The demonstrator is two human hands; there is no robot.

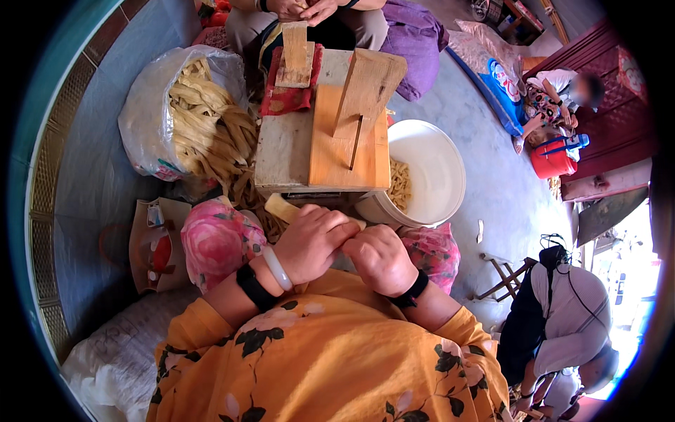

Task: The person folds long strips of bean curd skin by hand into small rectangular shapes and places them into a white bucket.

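My left hand (315, 238) is closed over a pale yellow-tan strip (281, 209), whose flat end sticks out past its far left side. My right hand (380, 259) has its fingers curled and pressed together against the left fingertips; a bit of the strip shows between the two hands. Just beyond them is a wooden board (323, 151) on a low bench (281, 158). From the board rises a slanted wooden block (371, 84), with a narrow dark slot beside it. To the right stands a white bucket (439, 165) with small cut pieces (401, 184) inside.
A plastic bag (144, 130) of long tan strips (204, 116) stands left of the bench, above a paper bag (151, 246). Opposite, another person's hands (306, 8) work over a smaller wooden block (295, 53). Two more people are on the right, near a red bucket (553, 163) and a folding stool (506, 276).
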